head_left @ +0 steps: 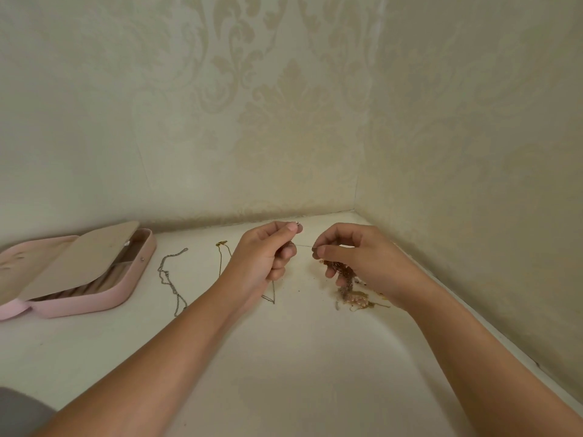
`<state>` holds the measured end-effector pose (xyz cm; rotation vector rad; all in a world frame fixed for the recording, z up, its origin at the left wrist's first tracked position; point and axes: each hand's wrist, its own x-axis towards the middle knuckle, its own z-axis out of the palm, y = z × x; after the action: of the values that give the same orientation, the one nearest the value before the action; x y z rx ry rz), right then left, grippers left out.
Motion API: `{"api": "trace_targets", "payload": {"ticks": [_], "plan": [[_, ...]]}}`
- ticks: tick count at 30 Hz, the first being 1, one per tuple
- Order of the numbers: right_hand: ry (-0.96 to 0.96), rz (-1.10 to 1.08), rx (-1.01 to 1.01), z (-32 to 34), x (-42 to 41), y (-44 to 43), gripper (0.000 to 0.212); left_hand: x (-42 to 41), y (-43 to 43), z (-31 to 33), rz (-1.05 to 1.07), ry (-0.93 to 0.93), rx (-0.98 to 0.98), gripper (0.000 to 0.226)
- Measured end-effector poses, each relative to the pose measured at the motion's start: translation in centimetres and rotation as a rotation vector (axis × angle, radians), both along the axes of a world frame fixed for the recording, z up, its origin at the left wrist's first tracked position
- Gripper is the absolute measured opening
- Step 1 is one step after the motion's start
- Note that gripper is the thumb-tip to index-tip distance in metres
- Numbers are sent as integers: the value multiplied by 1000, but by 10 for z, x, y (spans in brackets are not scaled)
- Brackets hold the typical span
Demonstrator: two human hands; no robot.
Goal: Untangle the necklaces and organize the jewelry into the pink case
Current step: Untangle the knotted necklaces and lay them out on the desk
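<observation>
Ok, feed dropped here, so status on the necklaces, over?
Left hand and right hand pinch one thin chain between them. Tangled clump below right hand. Pink case open; silver chain lies before it.

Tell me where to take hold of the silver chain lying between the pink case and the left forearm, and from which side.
Likely best: pinch the silver chain at its far end, straight down from above. It lies limp and flat on the table, so sides offer nothing; that end is free, the middle kinked, the near end close to the left forearm.
</observation>
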<state>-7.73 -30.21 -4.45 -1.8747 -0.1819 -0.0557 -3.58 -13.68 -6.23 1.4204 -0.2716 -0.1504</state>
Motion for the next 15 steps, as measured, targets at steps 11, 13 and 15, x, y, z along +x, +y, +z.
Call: {"api": "trace_targets", "payload": {"ticks": [11, 13, 15], "plan": [[-4, -68, -112, 4, 0, -13, 12, 13, 8, -5, -24, 153, -173, 13], [8, -90, -135, 6, -1, -15, 16, 16, 12, -4, 38, 201, -341, 14], [26, -108, -147, 7, -1, -17, 18, 21, 19, -4, 133, 177, -300, 14]]}}
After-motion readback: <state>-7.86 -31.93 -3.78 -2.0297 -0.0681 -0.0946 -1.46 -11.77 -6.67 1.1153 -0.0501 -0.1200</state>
